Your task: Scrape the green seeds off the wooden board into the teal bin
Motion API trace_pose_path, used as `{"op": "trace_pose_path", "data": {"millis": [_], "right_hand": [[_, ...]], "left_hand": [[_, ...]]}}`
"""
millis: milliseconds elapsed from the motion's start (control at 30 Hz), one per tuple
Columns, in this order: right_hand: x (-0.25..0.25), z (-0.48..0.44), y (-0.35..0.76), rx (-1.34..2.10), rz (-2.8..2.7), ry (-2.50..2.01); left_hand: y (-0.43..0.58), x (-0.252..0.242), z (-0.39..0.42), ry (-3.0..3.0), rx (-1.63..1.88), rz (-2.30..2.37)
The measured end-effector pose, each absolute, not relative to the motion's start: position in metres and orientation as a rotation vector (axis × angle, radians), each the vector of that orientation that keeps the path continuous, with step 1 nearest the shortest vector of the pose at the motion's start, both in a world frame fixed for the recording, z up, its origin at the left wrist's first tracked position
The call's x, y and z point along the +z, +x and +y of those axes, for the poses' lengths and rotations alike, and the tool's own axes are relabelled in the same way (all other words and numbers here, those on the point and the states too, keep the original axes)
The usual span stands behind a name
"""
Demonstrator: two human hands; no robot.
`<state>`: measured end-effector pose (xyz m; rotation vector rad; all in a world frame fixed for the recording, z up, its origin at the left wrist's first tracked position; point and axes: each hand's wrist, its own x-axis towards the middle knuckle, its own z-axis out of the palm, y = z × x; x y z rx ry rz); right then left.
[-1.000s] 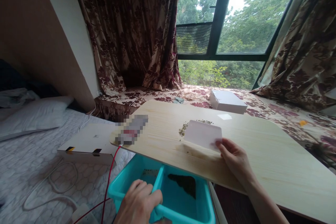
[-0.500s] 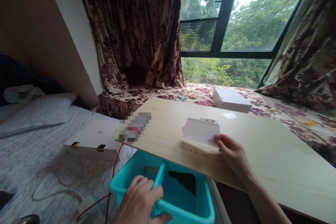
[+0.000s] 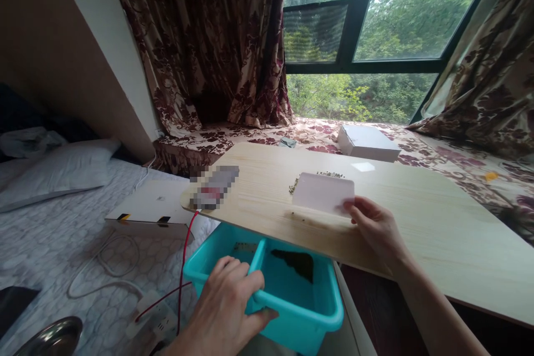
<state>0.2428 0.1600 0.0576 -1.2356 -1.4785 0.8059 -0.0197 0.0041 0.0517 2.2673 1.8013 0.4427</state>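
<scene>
Card (image 3: 322,193), thin, whitish & prob. plastic w/ rounded corners, is pinched at its near R corner b/w thumb & fingers of the R hand (image 3: 377,227); most of it extends to the L of the fingertips, above the pale desk (image 3: 421,200). Can't tell if its far edge touches the surface. Small greenish-brown grains (image 3: 293,186) lie just beside its L edge & along its far edge, w/ a couple of strays nearer the desk's front edge. L hand (image 3: 229,303) has its fingers hooked over the near rim of a turquoise bin (image 3: 300,311), at the end of the divider (image 3: 258,256), thumb pressed outside. Bin's smooth, glossy, 2 compartments: a dark, irregular patch (image 3: 297,264) of fine stuff in the R one, a thin scatter in the L. Desk has light wood grain & rounded corners; bed (image 3: 25,245) beside it has a quilted, pebble-patterned cover; curtains (image 3: 217,39) are heavy, floral. Vs. 0.5 s ago, card's slid a bit R, so more grains show past its L edge; view has dipped, so window (image 3: 359,16) sits higher & more of the shiny metal bowl (image 3: 58,336) shows lower L. Both hands' grips look unchanged.
</scene>
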Motion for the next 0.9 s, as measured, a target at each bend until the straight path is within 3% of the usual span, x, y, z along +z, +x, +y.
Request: {"op": "trace_pose_path", "data": {"millis": [533,900], "right_hand": [[0.054,0.119,0.263,0.993,-1.623,-1.27],[0.062,0.155,0.28,0.567,-1.186,-1.455]], "left_hand": [[-0.016,0.056,0.003,2.231,0.426,1.78],[-0.014,0.048,0.005,2.322,0.408,1.763]]}}
